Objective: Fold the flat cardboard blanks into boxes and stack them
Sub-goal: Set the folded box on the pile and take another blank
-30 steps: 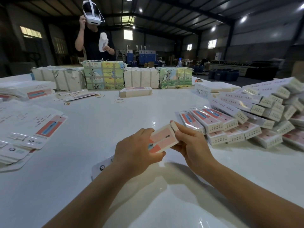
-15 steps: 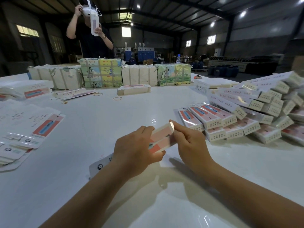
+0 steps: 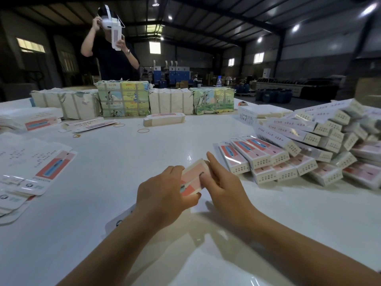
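Observation:
A pink and white cardboard box (image 3: 193,176) sits between both hands just above the white table (image 3: 123,162). My left hand (image 3: 165,195) grips its near part, fingers curled over the top and thumb underneath. My right hand (image 3: 224,186) holds its far end, thumb pressed on the pink face and index finger stretched along the far edge. The box's near end (image 3: 121,218) sticks out under my left wrist. A pile of folded boxes (image 3: 309,147) lies to the right. Flat blanks (image 3: 35,166) lie spread at the left.
Wrapped bundles (image 3: 123,99) line the table's far side, with a folded box (image 3: 164,119) and rubber bands (image 3: 143,130) before them. A person (image 3: 112,56) stands behind, holding a box up. More blanks (image 3: 28,119) lie far left.
My right hand has shifted over the far end of the box, its thumb now on the pink face. The person opposite has raised their box higher.

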A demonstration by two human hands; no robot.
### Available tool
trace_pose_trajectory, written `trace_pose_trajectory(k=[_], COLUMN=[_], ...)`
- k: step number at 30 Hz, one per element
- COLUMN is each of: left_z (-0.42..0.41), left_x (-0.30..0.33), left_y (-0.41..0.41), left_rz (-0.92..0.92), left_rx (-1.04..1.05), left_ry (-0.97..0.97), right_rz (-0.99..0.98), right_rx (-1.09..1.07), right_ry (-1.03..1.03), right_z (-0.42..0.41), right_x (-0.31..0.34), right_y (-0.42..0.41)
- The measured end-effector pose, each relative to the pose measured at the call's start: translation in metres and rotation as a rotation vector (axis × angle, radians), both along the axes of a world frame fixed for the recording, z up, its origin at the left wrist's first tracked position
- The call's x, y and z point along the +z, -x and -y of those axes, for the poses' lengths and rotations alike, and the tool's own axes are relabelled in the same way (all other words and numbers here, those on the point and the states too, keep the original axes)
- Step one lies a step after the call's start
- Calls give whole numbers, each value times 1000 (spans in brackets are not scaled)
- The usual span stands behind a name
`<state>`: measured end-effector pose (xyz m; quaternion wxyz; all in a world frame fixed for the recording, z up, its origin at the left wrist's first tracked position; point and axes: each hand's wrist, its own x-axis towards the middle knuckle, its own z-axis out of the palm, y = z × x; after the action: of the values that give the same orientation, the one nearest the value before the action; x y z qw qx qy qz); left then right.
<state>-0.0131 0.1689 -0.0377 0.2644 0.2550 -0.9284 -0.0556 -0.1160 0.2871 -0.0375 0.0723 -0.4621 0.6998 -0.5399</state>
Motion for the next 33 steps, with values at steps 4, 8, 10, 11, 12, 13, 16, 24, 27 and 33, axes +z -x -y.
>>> trace_pose_trajectory(k=[4, 8, 10, 11, 12, 13, 16, 24, 27, 33], left_z=[0, 1, 2, 3, 5, 7, 15, 24, 24, 23], left_x=[1, 2, 2, 2, 2, 3, 6, 8, 2, -18], left_y=[0, 0, -2, -2, -3, -3, -7, -15, -9, 3], left_rz=[-3, 13, 21, 32, 44, 56, 113, 267, -36, -142], left_rx=[-1, -9, -16, -24, -31, -36, -58, -184, -177, -83], left_ry=[-21, -12, -18, -29, -46, -67, -123, -128, 235, 86], right_rz=[-51, -228, -266, -272, -265, -242, -226, -788, -910, -566], right_rx=[-40, -90, -88, -83, -76, -61, 10, 162, -20, -389], right_ry=[37, 27, 21, 10, -1, -11, -56, -190, -203, 7], right_z=[0, 2, 3, 4, 4, 5, 4, 1, -2, -26], right_x=[-1, -7, -10, -10, -11, -12, -13, -13, -5, 84], right_y=[0, 1, 3, 4, 5, 6, 13, 30, 40, 123])
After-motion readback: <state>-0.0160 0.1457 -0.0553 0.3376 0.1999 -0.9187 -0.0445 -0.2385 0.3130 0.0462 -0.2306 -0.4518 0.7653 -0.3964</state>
